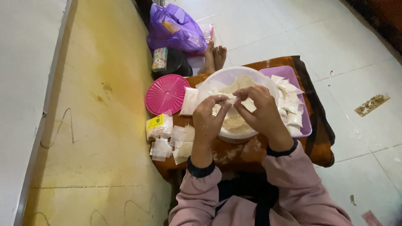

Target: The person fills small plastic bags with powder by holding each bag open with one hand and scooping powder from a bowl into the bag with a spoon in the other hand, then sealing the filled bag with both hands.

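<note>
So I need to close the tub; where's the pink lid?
In the head view, the pink lid lies left of the white bowl, below the black tub.

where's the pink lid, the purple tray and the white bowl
pink lid (166, 94), head view, middle of its ribbed top
purple tray (286, 71), head view, bare far rim
white bowl (228, 74), head view, bare inner wall at the far side
</note>
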